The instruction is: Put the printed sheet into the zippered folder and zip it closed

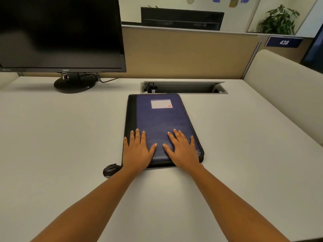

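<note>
The zippered folder lies closed and flat on the white desk, blue cover up, black spine on its left, a white label near its far end. My left hand rests palm down on the near left corner, fingers spread. My right hand lies flat on the near right part of the cover, fingers apart too. Neither hand grips anything. No printed sheet shows anywhere.
A dark monitor on a round stand fills the far left. Behind the folder an open cable tray is sunk into the desk. A black round cable grommet sits by my left wrist. Partition walls close the back and right.
</note>
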`<move>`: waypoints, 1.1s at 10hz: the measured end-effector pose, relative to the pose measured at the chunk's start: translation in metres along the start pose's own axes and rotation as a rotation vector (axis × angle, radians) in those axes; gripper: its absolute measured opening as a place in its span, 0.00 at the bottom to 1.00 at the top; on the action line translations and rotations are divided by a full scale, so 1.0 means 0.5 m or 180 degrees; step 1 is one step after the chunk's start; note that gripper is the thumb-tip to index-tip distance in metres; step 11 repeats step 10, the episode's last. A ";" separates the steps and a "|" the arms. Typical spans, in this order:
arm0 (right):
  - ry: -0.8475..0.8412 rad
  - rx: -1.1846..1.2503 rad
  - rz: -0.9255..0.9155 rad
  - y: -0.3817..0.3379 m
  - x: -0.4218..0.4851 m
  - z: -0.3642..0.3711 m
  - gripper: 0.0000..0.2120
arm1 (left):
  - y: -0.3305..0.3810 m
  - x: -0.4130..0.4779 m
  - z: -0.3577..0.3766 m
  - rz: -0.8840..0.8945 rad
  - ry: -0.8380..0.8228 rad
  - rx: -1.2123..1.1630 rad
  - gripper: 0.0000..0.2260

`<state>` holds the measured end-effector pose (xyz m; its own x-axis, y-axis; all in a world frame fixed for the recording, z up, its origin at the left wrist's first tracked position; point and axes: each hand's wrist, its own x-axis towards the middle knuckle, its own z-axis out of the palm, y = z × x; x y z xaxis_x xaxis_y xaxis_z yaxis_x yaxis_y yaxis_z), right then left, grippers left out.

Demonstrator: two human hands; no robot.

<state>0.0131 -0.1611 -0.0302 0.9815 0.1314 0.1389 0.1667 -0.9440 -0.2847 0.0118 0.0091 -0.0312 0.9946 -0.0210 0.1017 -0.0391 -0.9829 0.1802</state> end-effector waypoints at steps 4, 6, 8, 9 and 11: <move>-0.0165 -0.0130 0.0272 -0.022 0.012 -0.005 0.30 | -0.001 0.011 0.001 0.0008 0.0047 -0.0075 0.33; -0.0216 -0.0173 0.0260 -0.024 0.013 -0.008 0.30 | -0.003 0.014 0.007 -0.0020 0.0013 -0.0041 0.34; -0.0169 -0.0063 0.0282 -0.021 0.014 -0.006 0.32 | -0.003 0.017 0.004 -0.0049 -0.0039 0.0022 0.34; -0.0150 0.0189 0.0349 -0.025 0.019 -0.015 0.35 | 0.002 0.008 -0.005 -0.0016 0.0100 0.0021 0.35; 0.0024 0.0322 0.0286 -0.031 0.039 -0.029 0.35 | 0.005 0.013 -0.018 0.0088 0.0265 0.0039 0.35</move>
